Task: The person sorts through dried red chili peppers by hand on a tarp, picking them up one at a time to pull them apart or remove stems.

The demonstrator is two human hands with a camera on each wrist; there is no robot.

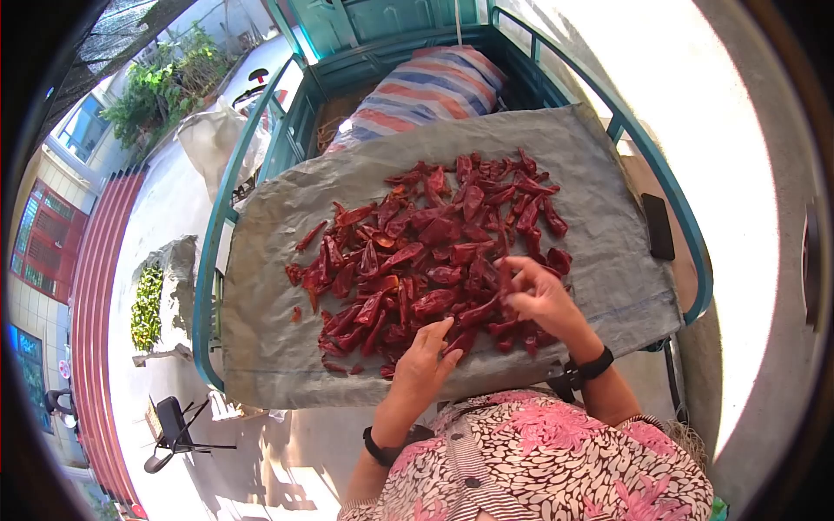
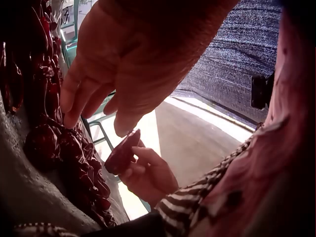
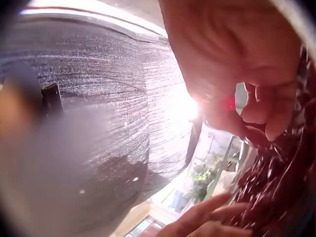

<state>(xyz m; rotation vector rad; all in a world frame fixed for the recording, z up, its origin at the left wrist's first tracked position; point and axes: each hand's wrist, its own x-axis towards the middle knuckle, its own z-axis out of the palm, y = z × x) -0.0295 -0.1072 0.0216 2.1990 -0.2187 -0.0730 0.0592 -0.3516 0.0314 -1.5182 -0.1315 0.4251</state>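
Patterned pink, black and white blouse [image 1: 556, 460] fills the bottom of the head view, worn by a person leaning over a teal metal cart [image 1: 208, 286] outdoors in bright sun. Across the cart lies a grey woven sheet [image 1: 278, 347], and over its middle spreads a pile of dried red chillies [image 1: 417, 252], dark and wrinkled.

The left hand [image 1: 423, 365] rests at the near edge of the pile. Its fingers are straight and relaxed, the tips touching the chillies and gripping nothing. The right hand [image 1: 540, 295] is at the pile's right side with its fingers curled. Thumb and fingers pinch a single chilli [image 2: 122, 152], which the left wrist camera shows plainly as a dark red pod held by one end. Each wrist wears a black band [image 1: 594, 365]. The two hands are near each other but not touching.

Beyond the pile, at the far end of the cart, lies a striped sack [image 1: 434, 87] in blue, red and white. A flat black object [image 1: 658, 226] sits by the right edge of the sheet, well apart from the chillies. On the ground to the left stands a black folding chair [image 1: 174, 430].
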